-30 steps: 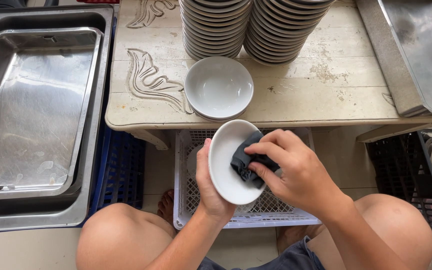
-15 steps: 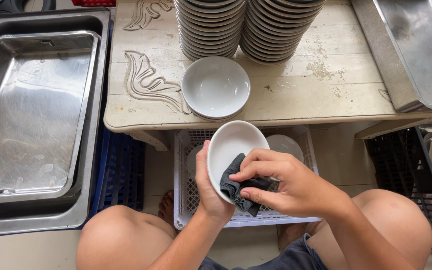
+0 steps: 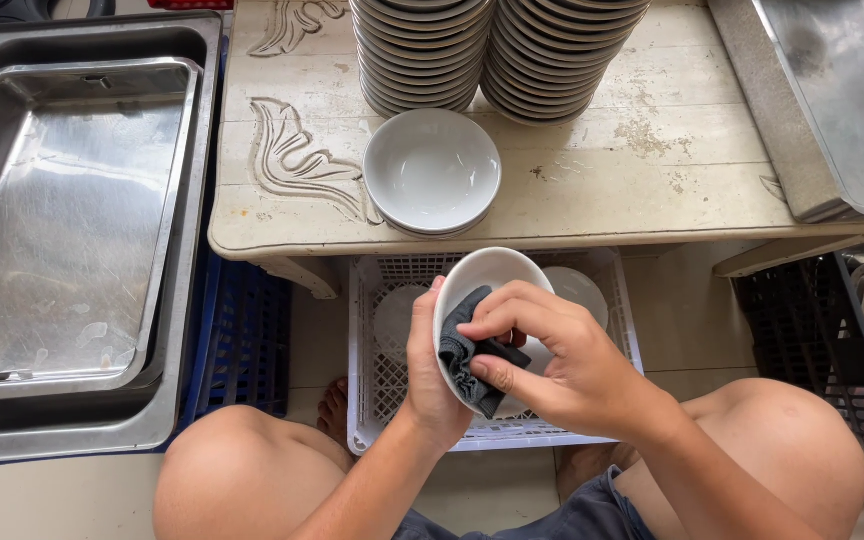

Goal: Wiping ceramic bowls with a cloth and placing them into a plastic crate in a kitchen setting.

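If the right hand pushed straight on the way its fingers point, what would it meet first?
The right hand points left into the bowl. It already presses the dark cloth there, so the bowl's inside comes first, then probably the left hand behind it.

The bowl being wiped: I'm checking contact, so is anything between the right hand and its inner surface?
Yes. A dark grey cloth lies between the right hand and the white bowl; the left hand grips the bowl's rim directly.

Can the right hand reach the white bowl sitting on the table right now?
Probably not right away. The right hand is busy pressing a dark cloth into the bowl held by the left hand. Nothing blocks the way to the table bowl.
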